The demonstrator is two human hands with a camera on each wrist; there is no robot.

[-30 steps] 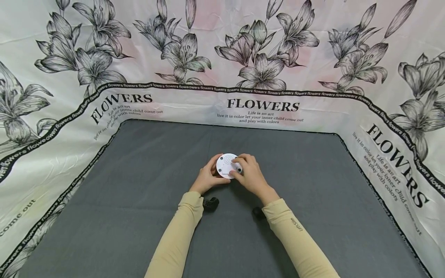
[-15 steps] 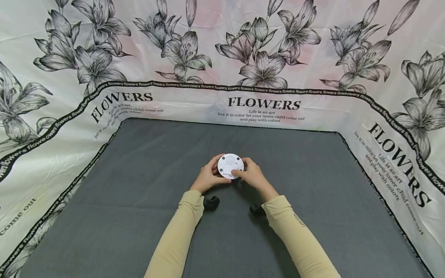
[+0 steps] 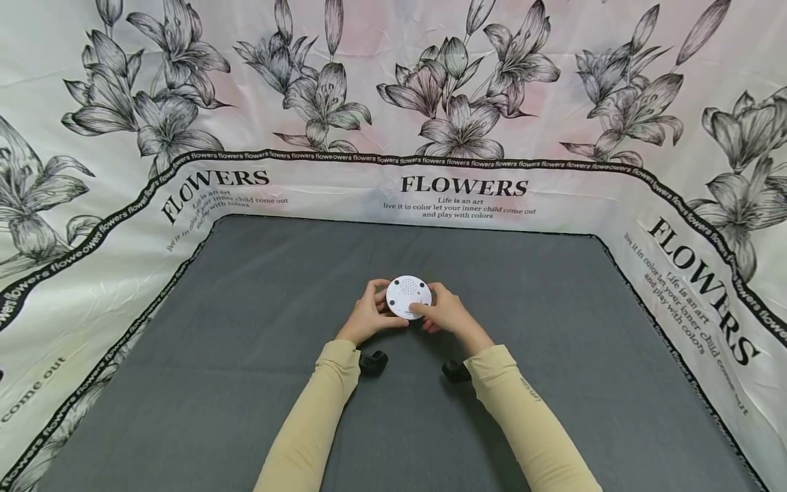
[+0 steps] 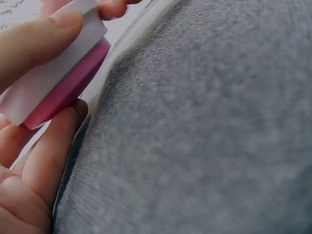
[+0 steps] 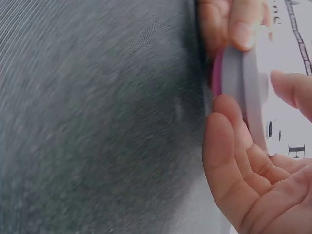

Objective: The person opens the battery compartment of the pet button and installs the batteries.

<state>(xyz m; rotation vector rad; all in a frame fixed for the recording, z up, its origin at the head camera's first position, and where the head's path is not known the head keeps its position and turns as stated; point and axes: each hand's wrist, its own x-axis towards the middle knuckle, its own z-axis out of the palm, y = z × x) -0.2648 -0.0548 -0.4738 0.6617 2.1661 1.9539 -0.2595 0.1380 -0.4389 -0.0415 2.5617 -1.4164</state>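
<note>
A round white device (image 3: 403, 292) is held up between both hands, its flat face toward the head camera. That face has a cluster of small holes and dark round feet near the rim. The left wrist view shows a pink layer (image 4: 68, 91) on its far side. My left hand (image 3: 366, 316) grips the left rim, thumb (image 4: 48, 36) on the white edge and fingers beneath the pink side. My right hand (image 3: 451, 313) holds the right side, its thumb (image 5: 295, 90) at a small raised part of the white face and its fingers curled along the edge.
Grey cloth (image 3: 295, 294) covers the table beneath the hands. A white flower-printed curtain (image 3: 461, 89) stands around the back and sides. A black wrist-worn camera (image 3: 373, 363) sits below the left hand, and another black camera (image 3: 456, 372) below the right.
My right index finger has left the white face and gone round the right side, while the thumb stays on the face. The rectangular outline low on that face shows less now. Left hand keeps its grip.
</note>
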